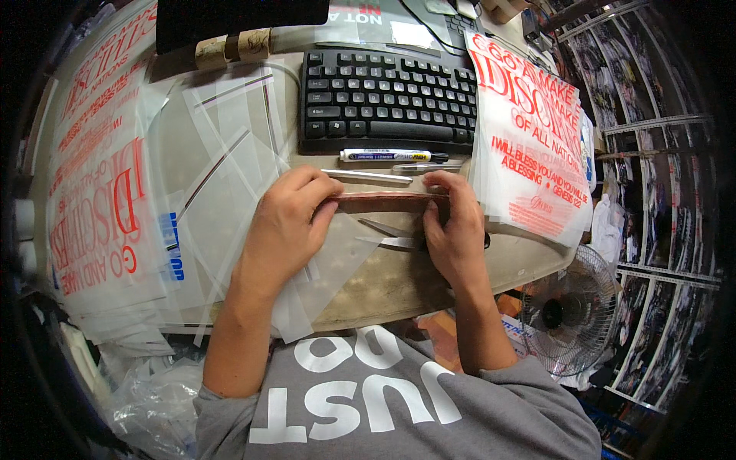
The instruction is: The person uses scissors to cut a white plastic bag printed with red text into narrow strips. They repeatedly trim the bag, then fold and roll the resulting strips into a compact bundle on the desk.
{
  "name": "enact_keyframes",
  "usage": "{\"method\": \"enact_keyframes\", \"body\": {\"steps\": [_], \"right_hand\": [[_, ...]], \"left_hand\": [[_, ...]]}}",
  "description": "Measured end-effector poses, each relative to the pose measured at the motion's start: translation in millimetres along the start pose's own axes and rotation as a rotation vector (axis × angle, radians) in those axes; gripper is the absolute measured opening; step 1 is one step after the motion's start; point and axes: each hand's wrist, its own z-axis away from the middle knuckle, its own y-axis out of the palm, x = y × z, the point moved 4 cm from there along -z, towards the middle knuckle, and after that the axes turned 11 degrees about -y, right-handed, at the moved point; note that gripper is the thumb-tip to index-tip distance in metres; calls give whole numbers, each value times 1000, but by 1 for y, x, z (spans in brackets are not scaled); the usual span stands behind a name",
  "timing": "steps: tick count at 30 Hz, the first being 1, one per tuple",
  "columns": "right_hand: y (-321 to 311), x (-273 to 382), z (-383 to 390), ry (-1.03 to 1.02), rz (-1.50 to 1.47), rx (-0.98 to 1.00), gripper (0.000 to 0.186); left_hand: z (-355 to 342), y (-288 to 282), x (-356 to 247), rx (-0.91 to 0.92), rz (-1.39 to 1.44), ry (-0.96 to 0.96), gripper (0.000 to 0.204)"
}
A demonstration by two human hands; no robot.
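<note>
Between my two hands stretches a thin, straight reddish-brown strip [387, 197] with a clear edge, seen nearly edge-on. My left hand [291, 218] pinches its left end between thumb and fingers. At the other end, my right hand [458, 226] has its thumb and fingertips closed on the strip. Open-bladed scissors [392, 237] lie on the table under the strip, partly hidden by my right hand. Just beyond the strip are a slim silvery rod [376, 177], a clear pen [426, 166] and a white marker [383, 156] with a dark cap.
A black keyboard [387, 100] sits beyond the pens. Red-printed plastic bags are piled at left [96, 192] and right [529, 146]. Clear plastic strips [222, 161] overlap near my left arm. Tape rolls [231, 50] stand at the back. A fan [567, 310] and packed shelves [652, 169] flank the table's right.
</note>
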Motion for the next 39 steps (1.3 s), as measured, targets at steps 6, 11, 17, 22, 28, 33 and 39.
{"method": "enact_keyframes", "body": {"steps": [6, 11, 17, 22, 28, 33, 39], "right_hand": [[3, 1, 1, 9, -57, -48, 44], [3, -1, 0, 39, -122, -39, 44], [4, 0, -1, 77, -124, -5, 45], [1, 0, -1, 38, -72, -27, 45], [1, -1, -2, -10, -3, 64, 33], [-4, 5, -4, -69, 78, 60, 25], [-9, 9, -3, -85, 155, 108, 18]], "left_hand": [[-1, 1, 0, 3, -14, 10, 15], [0, 0, 2, 22, -42, 12, 18], [0, 1, 0, 11, -27, 16, 17], [1, -1, 4, 37, -21, -20, 19], [0, -2, 3, 25, -56, 11, 19], [0, -3, 3, 16, -65, 34, 18], [1, -8, 2, -27, -74, -37, 19]]}}
